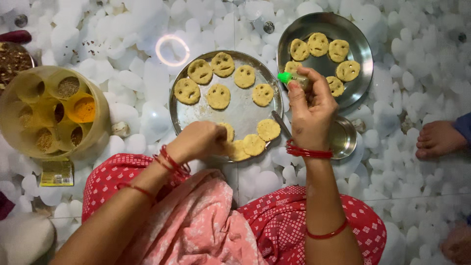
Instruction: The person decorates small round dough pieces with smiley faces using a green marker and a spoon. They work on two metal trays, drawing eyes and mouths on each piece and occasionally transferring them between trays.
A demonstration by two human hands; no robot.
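Observation:
My left hand [198, 141] rests on the near rim of a round steel plate [240, 115], fingers closed on a flat yellow dough disc [228, 133]. Several smiley-faced dough discs [218, 96] lie across that plate. My right hand [309, 110] is raised over the plate's right edge, gripping a small pen-like tool with a green cap [286, 77]. A second steel plate [360, 54] behind it carries more smiley discs [338, 50]. A spoon handle [280, 123] pokes out beneath my right hand.
A round spice box [51, 114] with several compartments stands at the left, a small packet [57, 172] below it. A small steel bowl [346, 140] sits by my right wrist. Another person's bare foot [438, 139] is at the right edge. The floor is white-patterned.

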